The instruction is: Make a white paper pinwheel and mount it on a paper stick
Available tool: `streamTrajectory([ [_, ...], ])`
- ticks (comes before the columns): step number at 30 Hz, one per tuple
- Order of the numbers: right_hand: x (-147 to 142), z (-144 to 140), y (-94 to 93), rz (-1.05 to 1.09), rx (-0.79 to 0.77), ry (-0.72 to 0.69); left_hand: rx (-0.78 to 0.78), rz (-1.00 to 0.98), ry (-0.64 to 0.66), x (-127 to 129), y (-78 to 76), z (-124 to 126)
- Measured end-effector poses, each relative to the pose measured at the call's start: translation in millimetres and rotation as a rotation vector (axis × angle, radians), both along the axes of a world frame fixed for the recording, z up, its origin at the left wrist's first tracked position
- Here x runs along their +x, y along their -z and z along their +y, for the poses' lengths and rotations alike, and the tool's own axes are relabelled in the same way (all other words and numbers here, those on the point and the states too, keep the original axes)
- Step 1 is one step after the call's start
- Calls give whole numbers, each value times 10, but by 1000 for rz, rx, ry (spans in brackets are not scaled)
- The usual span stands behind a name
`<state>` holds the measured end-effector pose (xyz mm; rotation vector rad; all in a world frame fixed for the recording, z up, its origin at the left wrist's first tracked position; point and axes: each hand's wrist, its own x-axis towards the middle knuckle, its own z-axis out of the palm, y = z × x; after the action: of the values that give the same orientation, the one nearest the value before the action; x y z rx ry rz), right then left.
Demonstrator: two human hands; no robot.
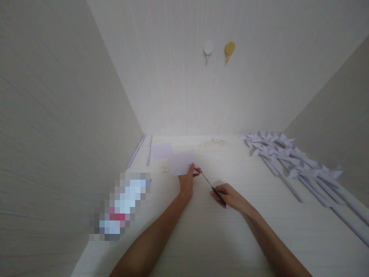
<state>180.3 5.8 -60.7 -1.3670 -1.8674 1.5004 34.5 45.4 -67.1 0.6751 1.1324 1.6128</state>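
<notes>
Centrally, just below the middle of the frame, the left hand (186,184) pinches a white square of paper (183,162) by its lower right corner, thumb and fingers closed on the sheet so that it stands up and away from the pale tabletop (207,238). To the right and slightly lower, the right hand (227,196) is wrapped around the dark handles of a pair of scissors (210,184), whose thin blades run up and to the left toward the held corner of the paper; the tips meet the paper's edge close to the left thumb, and whether the blades are parted cannot be told. A second white paper square (163,151) lies flat on the table just up and left of the held one. Further left, two slim paper sticks (144,150) lie along the foot of the left wall. Along the right side of the frame a row of white paper pinwheels (288,157) on long rolled stems lies on the table, well apart from both hands. High on the back wall sit two round hooks, one white (208,48) and one yellow (230,49). A blurred-out object (121,206) rests at the lower left of the tabletop.
</notes>
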Motion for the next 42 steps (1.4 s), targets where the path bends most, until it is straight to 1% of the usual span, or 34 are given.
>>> streamTrajectory([
  [13,-11,5,26,-37,23,31,-6,0,-4,-2,14,9],
  [16,-7,7,44,-34,19,27,9,-1,7,-4,11,7],
  [20,13,23,77,-25,7,10,-3,-36,-21,-15,18,15],
  [22,13,38,86,16,17,30,-11,-45,-29,-16,20,18],
  [24,-3,54,91,96,51,113,-10,-33,5,-6,15,8],
  [26,-31,68,95,193,106,266,-15,-13,71,16,5,-18],
  [29,-74,86,103,320,173,493,-12,74,229,60,-7,-76],
  [31,-92,97,106,410,189,583,14,162,350,84,-3,-112],
  [33,-101,110,107,501,176,636,30,239,429,102,7,-139],
  [36,-101,129,119,608,135,698,24,312,432,122,17,-169],
  [38,-98,139,133,654,127,729,38,314,407,130,14,-182],
  [40,-93,146,146,682,138,756,32,284,369,127,9,-184],
  [42,-86,152,152,691,155,781,-19,252,301,106,12,-166],
])
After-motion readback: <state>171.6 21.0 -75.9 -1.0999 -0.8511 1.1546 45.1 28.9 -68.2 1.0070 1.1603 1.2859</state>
